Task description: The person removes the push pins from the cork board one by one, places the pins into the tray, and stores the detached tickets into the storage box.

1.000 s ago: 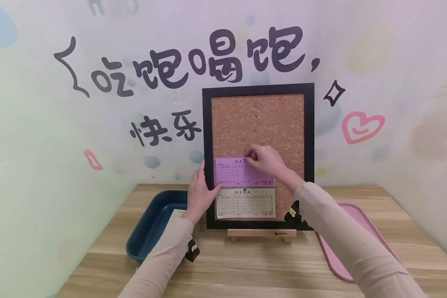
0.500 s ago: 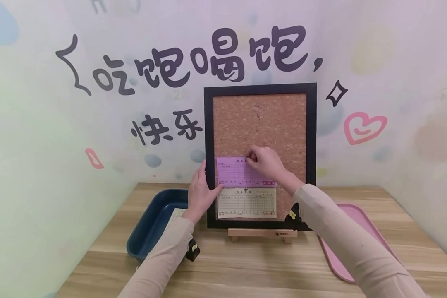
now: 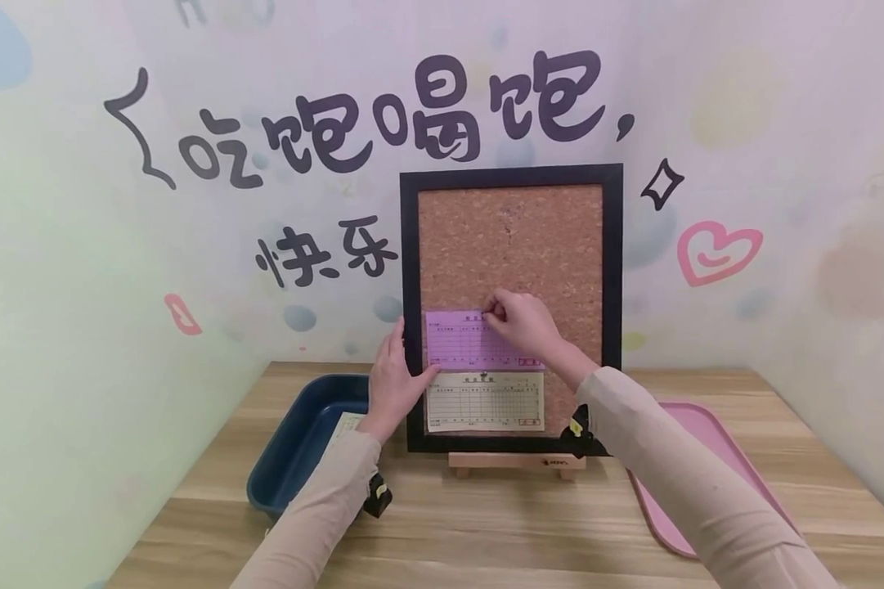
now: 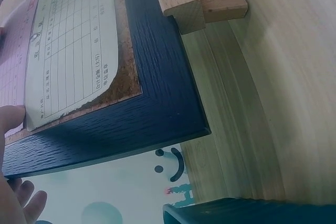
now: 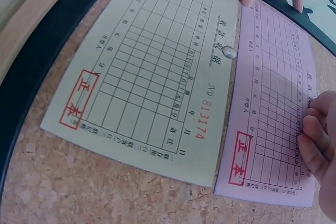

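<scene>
A black-framed cork board (image 3: 611,270) stands upright on a wooden easel (image 3: 517,463). A cream slip (image 3: 484,402) is fixed low on the cork by a silver pin (image 5: 229,52). Just above it lies a pink slip (image 3: 459,343). My left hand (image 3: 392,384) rests against the frame's left edge, its thumb (image 4: 10,119) pressing the pink slip's lower left corner. My right hand (image 3: 524,321) has its fingertips (image 5: 315,135) pinched together at the top middle of the pink slip (image 5: 268,103), on something small that looks like a pin and is mostly hidden.
A dark blue tray (image 3: 298,446) holding a paper slip (image 3: 346,425) sits left of the board on the wooden table (image 3: 486,523). A pink tray (image 3: 699,458) lies to the right. A decorated wall stands close behind the board.
</scene>
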A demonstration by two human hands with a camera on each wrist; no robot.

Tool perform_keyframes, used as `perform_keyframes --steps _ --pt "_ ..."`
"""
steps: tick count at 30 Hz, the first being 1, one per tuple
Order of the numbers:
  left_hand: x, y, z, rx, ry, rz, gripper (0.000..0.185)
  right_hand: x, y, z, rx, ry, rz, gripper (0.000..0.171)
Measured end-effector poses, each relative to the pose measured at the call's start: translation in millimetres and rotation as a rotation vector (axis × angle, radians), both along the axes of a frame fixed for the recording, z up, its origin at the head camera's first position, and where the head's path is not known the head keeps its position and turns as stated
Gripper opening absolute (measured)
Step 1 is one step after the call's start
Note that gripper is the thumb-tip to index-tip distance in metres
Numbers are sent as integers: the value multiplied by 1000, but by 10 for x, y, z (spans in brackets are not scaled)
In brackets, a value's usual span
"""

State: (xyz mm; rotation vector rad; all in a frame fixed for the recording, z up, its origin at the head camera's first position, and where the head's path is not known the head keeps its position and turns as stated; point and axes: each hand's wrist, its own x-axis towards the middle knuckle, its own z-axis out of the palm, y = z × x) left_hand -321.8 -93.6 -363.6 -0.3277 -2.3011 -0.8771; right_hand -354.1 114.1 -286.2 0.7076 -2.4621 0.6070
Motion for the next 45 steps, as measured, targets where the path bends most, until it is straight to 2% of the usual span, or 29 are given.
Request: perform_keyframes --steps 5,13,16,33,45 --pt "-12 -11 -4 -3 -6 5 89 -3 -12 -19 -32 0 -5 4" --pt "-7 -15 -12 -10 -7 9 89 42 -31 -75 -176 -41 -25 6" --pt "-5 -16 -11 -14 -9 8 89 44 -34 -79 -196 -39 -33 7" --pt "-5 -23 -13 -41 1 10 91 44 -38 -99 -163 -49 -69 6" --pt "-8 -18 -6 -37 -1 15 91 26 -8 -80 -109 -21 -49 5"
